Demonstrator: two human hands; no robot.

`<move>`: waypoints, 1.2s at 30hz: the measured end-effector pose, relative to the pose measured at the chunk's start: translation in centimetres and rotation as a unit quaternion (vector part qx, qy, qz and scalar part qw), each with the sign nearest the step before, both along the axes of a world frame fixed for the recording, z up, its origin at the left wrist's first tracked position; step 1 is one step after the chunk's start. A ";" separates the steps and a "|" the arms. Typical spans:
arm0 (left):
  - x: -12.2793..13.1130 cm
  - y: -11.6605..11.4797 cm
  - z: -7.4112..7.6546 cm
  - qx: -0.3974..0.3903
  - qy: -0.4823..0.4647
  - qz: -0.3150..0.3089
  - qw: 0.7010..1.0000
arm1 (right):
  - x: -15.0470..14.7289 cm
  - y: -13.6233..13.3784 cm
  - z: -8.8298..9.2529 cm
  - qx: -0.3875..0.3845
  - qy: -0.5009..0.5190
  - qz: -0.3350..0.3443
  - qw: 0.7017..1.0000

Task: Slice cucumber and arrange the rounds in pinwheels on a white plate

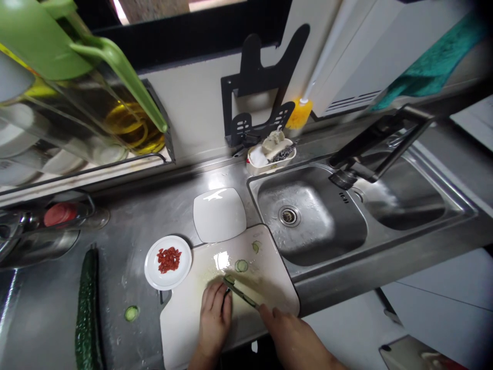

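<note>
My right hand [290, 334] grips the handle of a knife [244, 297], its blade angled up and left over the white cutting board [181, 318]. Curled fingers of my left hand [214, 313] rest on the board beside the blade, around a dark green piece of cucumber that they mostly hide. A pale green slice [230, 279] sits at the blade's tip. Beyond it on the board lie some thin cucumber slices [241, 265] and another slice [256, 247] near the right edge. A whole cucumber [88, 308] lies far to the left on the steel counter.
A square white plate [219, 216] touches the board's far edge. Left of it stands a round plate [149, 272] of small red pieces. One cucumber end [131, 313] lies on the counter. The double sink [311, 221] with a black faucet [370, 159] is at right.
</note>
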State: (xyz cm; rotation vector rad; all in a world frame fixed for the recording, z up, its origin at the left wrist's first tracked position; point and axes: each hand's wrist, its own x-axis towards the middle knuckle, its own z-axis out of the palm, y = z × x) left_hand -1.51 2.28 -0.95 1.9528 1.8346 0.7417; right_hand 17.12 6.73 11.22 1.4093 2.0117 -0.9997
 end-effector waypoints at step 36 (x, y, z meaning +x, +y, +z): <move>-0.1 -0.3 -0.9 0.017 0.003 0.004 1.000 | -1.3 0.8 -1.6 0.025 0.002 0.029 0.999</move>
